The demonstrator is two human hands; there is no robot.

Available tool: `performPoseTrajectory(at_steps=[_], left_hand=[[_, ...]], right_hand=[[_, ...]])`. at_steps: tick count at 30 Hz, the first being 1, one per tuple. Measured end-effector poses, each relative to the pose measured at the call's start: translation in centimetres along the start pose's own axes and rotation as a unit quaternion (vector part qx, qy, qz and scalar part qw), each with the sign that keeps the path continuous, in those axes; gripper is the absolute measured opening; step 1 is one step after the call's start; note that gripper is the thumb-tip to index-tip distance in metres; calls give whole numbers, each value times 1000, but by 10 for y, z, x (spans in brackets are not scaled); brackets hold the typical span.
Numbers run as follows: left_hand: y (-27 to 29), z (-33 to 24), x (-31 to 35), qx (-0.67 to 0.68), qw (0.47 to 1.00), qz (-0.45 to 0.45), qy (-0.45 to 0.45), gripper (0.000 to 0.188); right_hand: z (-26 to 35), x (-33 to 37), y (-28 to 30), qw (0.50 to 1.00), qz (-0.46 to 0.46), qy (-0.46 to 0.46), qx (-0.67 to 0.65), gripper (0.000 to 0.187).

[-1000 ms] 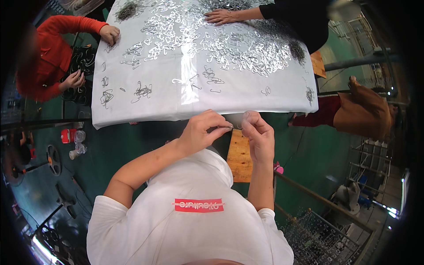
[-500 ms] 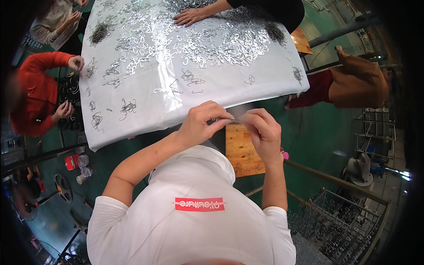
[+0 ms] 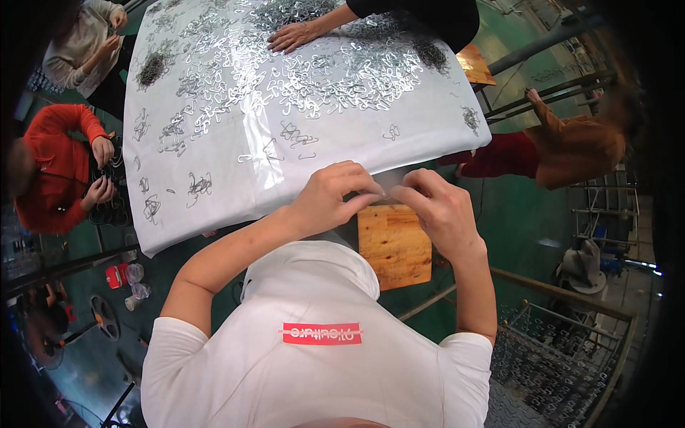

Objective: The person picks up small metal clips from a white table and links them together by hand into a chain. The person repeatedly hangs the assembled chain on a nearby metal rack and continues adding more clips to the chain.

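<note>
My left hand (image 3: 335,194) is closed in a pinch in front of the table's near edge, with a small metal piece (image 3: 384,196) glinting at its fingertips. Close by on the right, my right hand (image 3: 441,214) has its thumb and index finger pressed together; whatever is between them is too small to make out. Both hands are in the air, their fingertips a small gap apart. Beyond them, many bent silvery metal hooks (image 3: 314,89) lie spread over a table covered with a white sheet (image 3: 221,160). Small tangled clusters of hooks (image 3: 200,184) lie toward the near left.
A wooden stool (image 3: 394,250) stands below my hands. Across the table a co-worker's hand (image 3: 289,37) lies on the hooks. A person in red (image 3: 61,167) works at the left; one in brown (image 3: 574,146) is at the right. A metal-framed rack (image 3: 564,357) stands lower right.
My right hand has moved slightly right, its forearm swinging outward. The view has shifted a little. The person in red has brought both hands closer together.
</note>
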State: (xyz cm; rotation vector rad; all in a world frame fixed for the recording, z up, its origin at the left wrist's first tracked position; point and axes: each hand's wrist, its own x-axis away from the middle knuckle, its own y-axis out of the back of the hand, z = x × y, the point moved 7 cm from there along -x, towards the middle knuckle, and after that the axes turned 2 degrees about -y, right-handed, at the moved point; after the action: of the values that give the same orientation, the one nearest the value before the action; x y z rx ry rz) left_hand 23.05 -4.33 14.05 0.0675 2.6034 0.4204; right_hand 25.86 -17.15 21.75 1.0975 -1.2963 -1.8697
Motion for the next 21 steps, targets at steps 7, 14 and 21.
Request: performPoseTrajectory(at_steps=[7, 14, 21], left_hand=[[-6, -11, -11, -36, 998, -10, -48, 11], [2, -29, -15, -49, 993, -47, -99, 12], [21, -59, -10, -101, 972, -68, -200, 15]], right_hand=[[13, 2, 17, 997, -14, 55, 55, 28], [5, 18, 38, 961, -233, -90, -116, 23], [28, 43, 3, 844, -327, -310, -292, 16]])
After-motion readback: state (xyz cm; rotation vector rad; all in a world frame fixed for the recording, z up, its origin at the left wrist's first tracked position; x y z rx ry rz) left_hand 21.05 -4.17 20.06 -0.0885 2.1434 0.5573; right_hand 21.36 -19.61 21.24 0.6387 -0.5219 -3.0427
